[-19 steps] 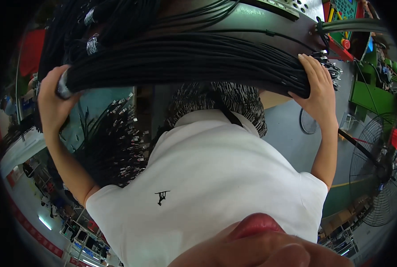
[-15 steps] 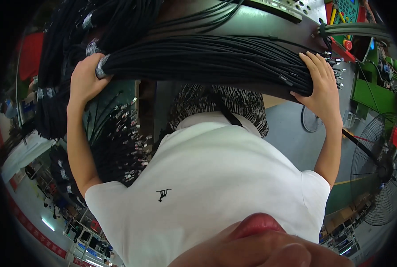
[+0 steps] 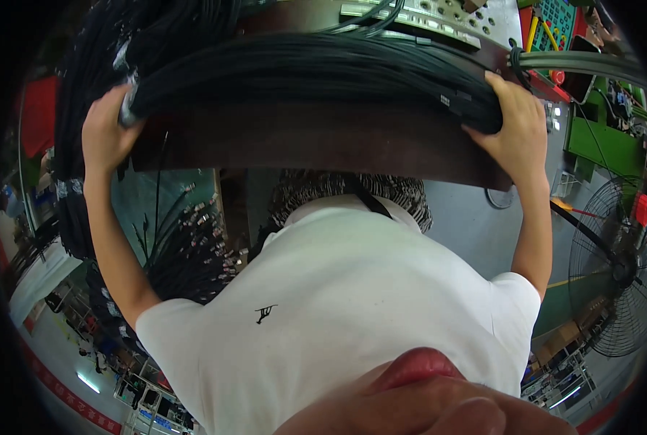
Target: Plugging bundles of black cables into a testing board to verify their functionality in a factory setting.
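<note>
A thick bundle of black cables (image 3: 294, 76) stretches between my two hands above the dark brown table (image 3: 302, 141). My left hand (image 3: 110, 134) is wrapped round its left end, beside a band of clear wrap (image 3: 129, 109). Around the right end, my right hand (image 3: 515, 127) is closed with the thumb underneath and the fingers over the top. Metal connectors (image 3: 553, 116) stick out just past that hand. The bundle is blurred by motion along its middle.
More black cable bundles (image 3: 92, 94) are heaped at the left. Loose cables with metal plugs (image 3: 193, 232) lie low on the left. A perforated metal plate (image 3: 476, 22) is at the back, near a control panel (image 3: 559, 25). A black fan (image 3: 620, 272) stands at the right.
Both hands have carried the cable bundle away from my body, the left one also going further left. More of the table's front now shows beneath the bundle.
</note>
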A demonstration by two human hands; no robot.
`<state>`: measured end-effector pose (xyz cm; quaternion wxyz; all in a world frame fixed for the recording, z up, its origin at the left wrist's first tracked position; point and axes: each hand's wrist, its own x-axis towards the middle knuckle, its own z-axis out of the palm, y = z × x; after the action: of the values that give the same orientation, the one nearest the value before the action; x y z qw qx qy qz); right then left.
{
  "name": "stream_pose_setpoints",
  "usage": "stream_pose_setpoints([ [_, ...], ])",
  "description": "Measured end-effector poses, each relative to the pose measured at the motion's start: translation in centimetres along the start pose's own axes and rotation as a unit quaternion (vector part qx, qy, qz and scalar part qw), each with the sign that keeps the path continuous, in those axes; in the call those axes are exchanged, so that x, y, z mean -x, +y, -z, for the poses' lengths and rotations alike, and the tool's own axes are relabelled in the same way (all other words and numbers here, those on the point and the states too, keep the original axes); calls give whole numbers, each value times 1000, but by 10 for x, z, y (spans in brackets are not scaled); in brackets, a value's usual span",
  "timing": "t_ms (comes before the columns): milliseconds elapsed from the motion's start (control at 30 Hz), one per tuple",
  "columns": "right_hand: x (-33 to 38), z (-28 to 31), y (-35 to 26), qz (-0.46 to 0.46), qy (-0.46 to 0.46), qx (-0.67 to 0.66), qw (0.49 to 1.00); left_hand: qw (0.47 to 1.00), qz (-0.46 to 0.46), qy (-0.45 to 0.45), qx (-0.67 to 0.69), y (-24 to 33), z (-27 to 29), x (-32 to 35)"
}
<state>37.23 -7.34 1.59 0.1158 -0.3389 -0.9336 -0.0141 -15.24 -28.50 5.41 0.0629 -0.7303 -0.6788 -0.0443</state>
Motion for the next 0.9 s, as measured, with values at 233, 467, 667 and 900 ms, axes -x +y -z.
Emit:
stream_pose_setpoints([
  [233, 17, 8, -9, -40, -39, -60, 997, 963, 107, -240, 57, 37, 9, 4],
  [467, 20, 6, -7, -59, -48, -37, 996, 980, -50, -39, 188, 151, 7, -76],
  [667, 42, 2, -10, -108, -23, -26, 994, 973, -129, -30, 187, 198, -55, -112],
  [900, -29, 20, 17, 38, 15, -135, 990, 949, -137, -13, 282, 182, -50, -122],
])
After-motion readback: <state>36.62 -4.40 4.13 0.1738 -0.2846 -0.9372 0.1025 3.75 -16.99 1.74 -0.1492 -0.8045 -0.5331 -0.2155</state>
